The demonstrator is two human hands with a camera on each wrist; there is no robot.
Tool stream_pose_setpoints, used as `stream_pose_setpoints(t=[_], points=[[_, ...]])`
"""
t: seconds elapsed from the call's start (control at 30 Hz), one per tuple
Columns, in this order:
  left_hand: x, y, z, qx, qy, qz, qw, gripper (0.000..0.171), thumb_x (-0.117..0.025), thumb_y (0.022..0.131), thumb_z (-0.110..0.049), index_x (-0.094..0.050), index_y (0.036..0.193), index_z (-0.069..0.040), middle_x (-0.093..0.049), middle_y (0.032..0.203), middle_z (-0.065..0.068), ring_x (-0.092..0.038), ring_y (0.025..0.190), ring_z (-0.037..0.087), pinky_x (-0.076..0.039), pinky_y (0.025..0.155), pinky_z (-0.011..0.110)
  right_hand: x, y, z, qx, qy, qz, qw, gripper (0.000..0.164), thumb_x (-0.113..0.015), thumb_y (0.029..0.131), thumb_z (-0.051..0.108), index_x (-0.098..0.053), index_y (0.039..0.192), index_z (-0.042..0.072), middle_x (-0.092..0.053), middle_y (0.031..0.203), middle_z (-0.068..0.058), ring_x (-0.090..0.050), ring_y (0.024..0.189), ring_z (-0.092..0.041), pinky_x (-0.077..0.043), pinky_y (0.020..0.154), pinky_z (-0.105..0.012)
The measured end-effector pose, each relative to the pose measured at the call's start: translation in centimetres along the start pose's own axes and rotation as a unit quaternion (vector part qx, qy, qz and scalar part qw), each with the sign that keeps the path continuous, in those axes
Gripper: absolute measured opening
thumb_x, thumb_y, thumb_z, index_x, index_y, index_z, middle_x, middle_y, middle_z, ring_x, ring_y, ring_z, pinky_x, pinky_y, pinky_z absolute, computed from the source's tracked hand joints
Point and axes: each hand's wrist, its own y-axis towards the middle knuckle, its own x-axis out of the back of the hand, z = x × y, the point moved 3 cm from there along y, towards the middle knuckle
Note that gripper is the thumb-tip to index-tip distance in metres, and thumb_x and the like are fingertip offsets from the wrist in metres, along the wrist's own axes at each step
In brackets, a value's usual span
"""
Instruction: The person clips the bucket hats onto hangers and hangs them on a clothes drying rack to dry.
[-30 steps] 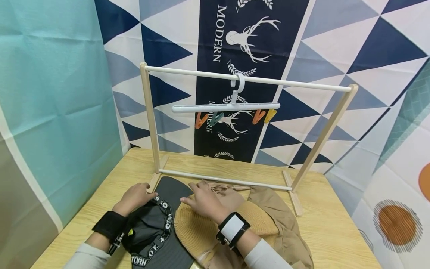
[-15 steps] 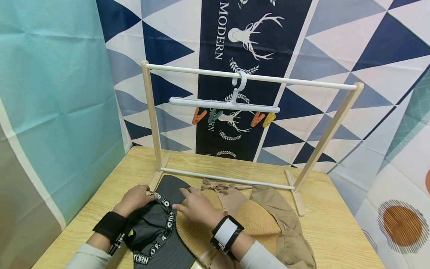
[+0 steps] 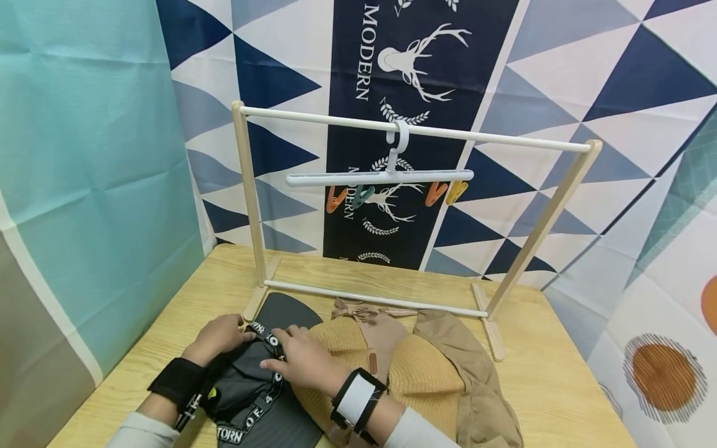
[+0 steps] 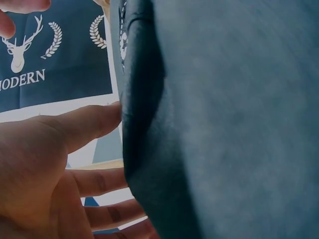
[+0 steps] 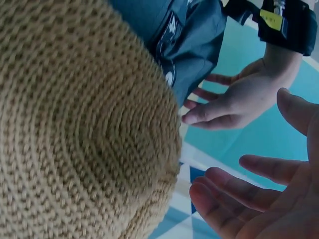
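Note:
A dark grey sun hat [image 3: 305,404] with a white-lettered band lies at the left of the table. My left hand [image 3: 218,339] is at its crown side. In the left wrist view, the thumb [image 4: 94,124] meets the edge of the dark cloth and the other fingers pass behind it, pinching it. My right hand [image 3: 305,358] reaches over the hat's band with fingers spread, holding nothing; whether it touches the cloth cannot be told. Under and beside the right wrist lies a straw hat [image 3: 428,367] with beige cloth [image 3: 476,348], partly hidden by that arm.
Behind the hats stands a wooden rack with a white top rail [image 3: 476,135]. A white hanger [image 3: 336,179] hangs from it, carrying orange, green and yellow clips [image 3: 456,193]. The wooden table [image 3: 560,373] meets patterned cloth walls [image 3: 560,74] at the back.
My right hand has moved left, from above the straw hat to above the dark hat's band. The left hand has stayed at the dark hat's edge, dipping slightly.

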Motion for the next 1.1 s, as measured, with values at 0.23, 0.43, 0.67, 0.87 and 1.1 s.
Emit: stream_pose_setpoints(t=[0.23, 0.43, 0.67, 0.87, 1.1], points=[[0.3, -0.5, 0.1, 0.014, -0.007, 0.011, 0.9998, 0.049, -0.069, 0.088, -0.031, -0.063, 0.113, 0.01, -0.065, 0.108, 0.028, -0.064, 0.094, 0.041, -0.05, 0.078, 0.05, -0.7, 0.2, 1.4, 0.023, -0.028, 0.015, 0.999, 0.064, -0.055, 0.093, 0.056, -0.048, 0.144, 0.016, -0.057, 0.13, -0.009, -0.057, 0.117, -0.023, -0.05, 0.093, -0.033], [0.0, -0.7, 0.0, 0.011, -0.005, 0.016, 0.9998, 0.048, -0.07, 0.088, -0.031, -0.063, 0.112, 0.01, -0.066, 0.106, 0.027, -0.064, 0.093, 0.039, -0.051, 0.078, 0.049, -2.1, 0.2, 2.0, 0.024, -0.049, 0.032, 0.998, 0.063, -0.054, 0.093, 0.058, -0.05, 0.142, 0.018, -0.058, 0.131, -0.007, -0.058, 0.116, -0.02, -0.051, 0.09, -0.03], [-0.2, -0.7, 0.0, 0.007, -0.007, 0.012, 0.9999, 0.047, -0.071, 0.088, -0.032, -0.064, 0.109, 0.01, -0.066, 0.103, 0.027, -0.065, 0.09, 0.037, -0.051, 0.076, 0.048, -3.6, -0.2, 2.6, 0.052, -0.085, 0.026, 0.995, 0.06, -0.056, 0.092, 0.059, -0.057, 0.134, 0.016, -0.061, 0.12, -0.003, -0.059, 0.107, -0.015, -0.051, 0.086, -0.025], [-0.1, -0.7, 0.1, -0.003, -0.009, 0.012, 0.9999, 0.048, -0.069, 0.089, -0.032, -0.063, 0.111, 0.01, -0.066, 0.106, 0.028, -0.064, 0.094, 0.041, -0.051, 0.079, 0.05, -4.4, -0.5, 3.2, 0.066, -0.096, 0.035, 0.993, 0.06, -0.054, 0.092, 0.06, -0.058, 0.133, 0.017, -0.061, 0.12, -0.001, -0.059, 0.108, -0.013, -0.052, 0.084, -0.024], [-0.4, -0.8, 0.1, -0.002, -0.01, 0.018, 0.9998, 0.048, -0.069, 0.089, -0.032, -0.063, 0.111, 0.01, -0.066, 0.108, 0.028, -0.064, 0.096, 0.042, -0.051, 0.08, 0.05, -5.6, -0.5, 3.7, 0.064, -0.109, 0.039, 0.991, 0.057, -0.056, 0.09, 0.062, -0.062, 0.127, 0.019, -0.06, 0.113, 0.0, -0.059, 0.099, -0.011, -0.052, 0.072, -0.024]])
